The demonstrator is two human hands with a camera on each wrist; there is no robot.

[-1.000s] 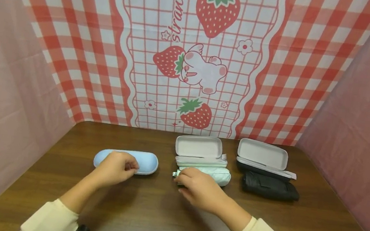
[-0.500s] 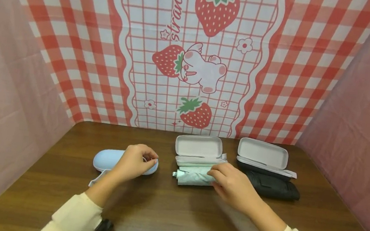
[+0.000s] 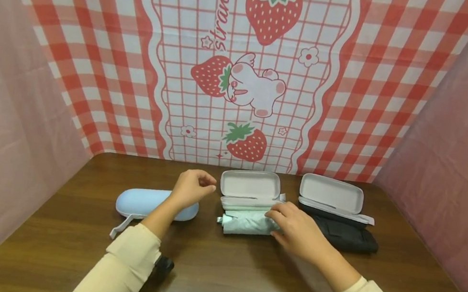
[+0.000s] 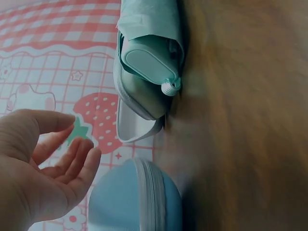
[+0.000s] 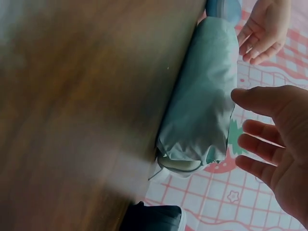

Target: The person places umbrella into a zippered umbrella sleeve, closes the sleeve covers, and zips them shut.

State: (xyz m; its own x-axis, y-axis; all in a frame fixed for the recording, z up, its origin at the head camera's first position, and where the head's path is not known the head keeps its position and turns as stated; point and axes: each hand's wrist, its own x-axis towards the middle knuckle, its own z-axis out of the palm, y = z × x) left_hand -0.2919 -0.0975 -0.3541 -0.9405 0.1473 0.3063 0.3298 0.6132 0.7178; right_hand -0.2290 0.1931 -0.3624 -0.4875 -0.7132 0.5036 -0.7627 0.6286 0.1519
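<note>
My left hand hovers over the right end of the closed light-blue zip case, its fingers loosely bent around nothing. A mint folded umbrella lies on the table in front of an open mint case. At the umbrella's right end is my right hand, with relaxed, spread fingers. In the right wrist view, the thumb comes close to the mint fabric; whether it touches is unclear. The umbrella's handle end shows in the left wrist view.
Farther right, a black folded umbrella lies before an open black case with a grey lining. The blue case's zip strap trails onto the brown table. A strawberry-print cloth hangs behind.
My left hand has moved right and up along the blue case and off it, uncovering its strap. The right hand has slid from the mint umbrella's left end to its right end.
</note>
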